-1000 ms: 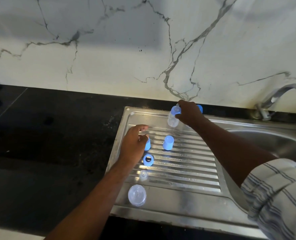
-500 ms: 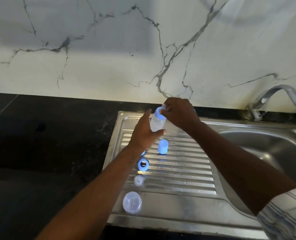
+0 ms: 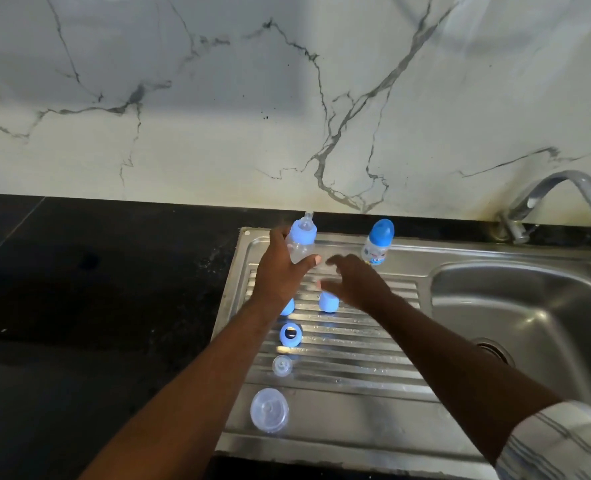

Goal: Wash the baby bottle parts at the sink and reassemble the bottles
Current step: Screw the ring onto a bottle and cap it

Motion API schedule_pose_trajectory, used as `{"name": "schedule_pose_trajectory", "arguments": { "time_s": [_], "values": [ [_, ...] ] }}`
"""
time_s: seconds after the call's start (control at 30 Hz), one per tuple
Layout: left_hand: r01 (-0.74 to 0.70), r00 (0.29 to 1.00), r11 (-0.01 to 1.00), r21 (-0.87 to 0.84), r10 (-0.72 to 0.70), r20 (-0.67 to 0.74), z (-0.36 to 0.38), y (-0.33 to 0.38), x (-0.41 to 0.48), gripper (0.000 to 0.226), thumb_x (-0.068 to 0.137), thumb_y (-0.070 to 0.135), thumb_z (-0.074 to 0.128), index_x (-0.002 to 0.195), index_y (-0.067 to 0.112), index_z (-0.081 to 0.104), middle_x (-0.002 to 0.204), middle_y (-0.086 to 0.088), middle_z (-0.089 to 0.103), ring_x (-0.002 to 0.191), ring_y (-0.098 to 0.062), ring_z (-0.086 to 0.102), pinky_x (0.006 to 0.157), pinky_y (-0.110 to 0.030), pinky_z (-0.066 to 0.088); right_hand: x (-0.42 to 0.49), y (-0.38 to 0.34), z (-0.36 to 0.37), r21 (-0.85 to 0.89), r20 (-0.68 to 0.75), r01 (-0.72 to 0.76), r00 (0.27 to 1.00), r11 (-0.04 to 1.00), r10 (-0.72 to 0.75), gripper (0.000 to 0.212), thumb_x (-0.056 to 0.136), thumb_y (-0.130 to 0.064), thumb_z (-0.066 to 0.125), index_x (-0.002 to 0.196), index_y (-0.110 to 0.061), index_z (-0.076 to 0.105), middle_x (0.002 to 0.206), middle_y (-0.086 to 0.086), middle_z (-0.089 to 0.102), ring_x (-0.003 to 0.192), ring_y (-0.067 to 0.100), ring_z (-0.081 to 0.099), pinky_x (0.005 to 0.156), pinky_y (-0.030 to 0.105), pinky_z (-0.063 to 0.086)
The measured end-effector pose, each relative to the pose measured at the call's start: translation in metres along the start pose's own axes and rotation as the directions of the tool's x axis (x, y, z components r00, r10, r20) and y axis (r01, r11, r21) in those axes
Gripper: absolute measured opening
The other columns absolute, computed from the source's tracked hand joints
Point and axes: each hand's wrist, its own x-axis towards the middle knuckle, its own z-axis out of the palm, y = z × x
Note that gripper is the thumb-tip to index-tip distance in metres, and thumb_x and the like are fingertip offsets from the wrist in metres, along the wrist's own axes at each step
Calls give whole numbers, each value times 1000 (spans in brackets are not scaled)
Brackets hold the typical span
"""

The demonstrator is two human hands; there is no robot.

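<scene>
- Now, looking at the left hand (image 3: 280,275). Holding what?
- Holding a baby bottle (image 3: 299,251). Fingers and thumb curled round the clear part. Lifted over the back left of the drain board (image 3: 339,410), tipped a little. Pale blue top (image 3: 304,234) on, see-through at the tip.
- And the right hand (image 3: 352,284)?
- Holding nothing. Fingers spread wide and a bit bent, blurry, just beside the held bottle.
- Under that hand?
- A small blue cap (image 3: 328,302), standing on the ridges, right below the fingers.
- Any other bottle?
- Yes, a second bottle (image 3: 375,252), upright at the back of the board, darker blue cap (image 3: 382,231) on, little pictures on the side. Just behind the right hand, apart from it.
- And down the left side?
- A row of loose bits. First a blue piece (image 3: 287,307), half hidden behind the left wrist. Then a blue screw ring (image 3: 290,335) lying flat. Then a tiny clear teat (image 3: 282,365). Last a round clear lid (image 3: 269,409) on the flat front part.
- To the right?
- Sink bowl (image 3: 529,306), with the tap (image 3: 543,183) above.
</scene>
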Motion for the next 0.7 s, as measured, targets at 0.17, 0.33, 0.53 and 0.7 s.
{"name": "schedule_pose_trajectory", "arguments": {
  "time_s": [0.17, 0.33, 0.53, 0.7],
  "values": [
    [17, 1000, 1000, 4, -17, -20, -7, 3, -3, 71, 80, 39, 81, 132, 21, 36, 119, 3, 54, 95, -13, 60, 80, -25, 51, 2, 19, 19, -93, 107, 111, 989, 989, -101, 22, 75, -43, 61, 94, -32, 64, 99, -5, 55, 96, 21, 61, 73, 26, 40],
    [6, 1000, 999, -37, -7, -13, -14, 5, -9, 61, 70, 55, 72, 118, 34, 41, 107, 6, 63, 92, -13, 65, 78, -38, 54, -10, 4, -48, 296, -312, 137, 949, 945, -40, 42, 79, -9, 78, 118, -16, 63, 101, -7, 61, 86, 12, 62, 74, 20, 45],
    [0, 996, 999, -55, 4, 86, -19, 10, -12, 59, 67, 49, 79, 115, 31, 50, 100, 5, 66, 89, -15, 65, 78, -42, 54, -29, -2, -117, 562, -363, 292, 928, 774, -87, 46, 77, 5, 73, 116, -19, 64, 112, -3, 70, 101, 14, 68, 90, 37, 57],
    [-34, 988, 998, -61, 42, 151, -22, 20, -17, 57, 67, 44, 84, 114, 31, 54, 101, 11, 67, 90, -11, 64, 78, -35, 53, -40, -5, -127, 469, -313, 333, 929, 818, -199, 48, 78, 11, 68, 116, -20, 65, 113, -6, 70, 96, 10, 70, 88, 35, 56]
  ]
}}
